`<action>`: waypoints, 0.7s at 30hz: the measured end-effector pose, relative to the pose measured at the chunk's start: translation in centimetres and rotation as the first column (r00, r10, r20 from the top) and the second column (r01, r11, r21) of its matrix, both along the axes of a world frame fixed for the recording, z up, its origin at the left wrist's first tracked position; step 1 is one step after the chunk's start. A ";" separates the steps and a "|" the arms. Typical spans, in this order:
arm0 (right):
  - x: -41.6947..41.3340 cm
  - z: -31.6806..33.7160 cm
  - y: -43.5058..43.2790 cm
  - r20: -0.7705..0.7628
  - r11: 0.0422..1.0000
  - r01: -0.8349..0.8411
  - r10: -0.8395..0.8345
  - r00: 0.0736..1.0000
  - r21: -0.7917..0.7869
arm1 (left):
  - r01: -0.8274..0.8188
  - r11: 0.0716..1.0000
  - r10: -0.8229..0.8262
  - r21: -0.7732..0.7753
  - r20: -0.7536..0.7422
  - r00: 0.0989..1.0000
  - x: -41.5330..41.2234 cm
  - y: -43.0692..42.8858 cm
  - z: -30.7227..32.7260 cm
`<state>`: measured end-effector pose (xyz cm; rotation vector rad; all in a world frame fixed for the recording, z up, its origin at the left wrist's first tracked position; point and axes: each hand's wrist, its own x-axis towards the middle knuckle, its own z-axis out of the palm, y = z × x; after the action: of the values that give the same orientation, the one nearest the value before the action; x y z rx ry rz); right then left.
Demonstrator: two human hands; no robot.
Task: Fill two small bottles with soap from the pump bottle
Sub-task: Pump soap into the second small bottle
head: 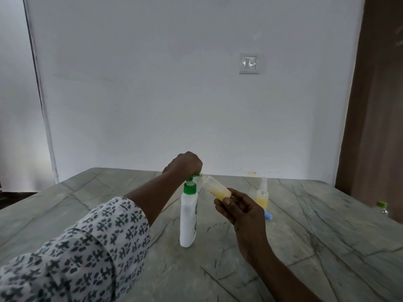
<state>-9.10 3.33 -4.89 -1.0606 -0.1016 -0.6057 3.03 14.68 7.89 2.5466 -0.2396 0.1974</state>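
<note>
Marble table lies broad and bare at left, its near corner hidden under a patterned sleeve. The left hand curls over the green pump head of the upright white pump bottle, covering most of it. The right hand pinches a tilted small bottle, part-filled with yellow soap, its mouth at the nozzle. Behind stands a second small bottle, with a blue cap half hidden. A blurred green-capped bottle is at the right edge.

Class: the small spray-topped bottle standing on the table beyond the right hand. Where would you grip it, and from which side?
Grip the spray-topped bottle round its wide lower body, probably from the right: it stands upright, its top is thin, and the right hand crowds its left.
</note>
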 end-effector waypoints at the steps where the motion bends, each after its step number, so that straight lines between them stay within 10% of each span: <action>1: 0.0 0.0 0.0 -0.002 1.000 -0.013 0.013 1.000 0.007 | -0.001 1.000 0.001 0.024 -0.004 1.000 0.1 0.0 -0.1; 21: -0.4 -0.1 0.0 -0.019 1.000 0.007 -0.007 1.000 -0.017 | -0.042 0.999 0.042 0.002 0.019 0.999 0.1 -0.1 -0.9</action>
<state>-9.52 3.34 -4.94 -1.0834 -0.0862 -0.6019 3.11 14.57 6.98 2.5547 -0.1942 0.2374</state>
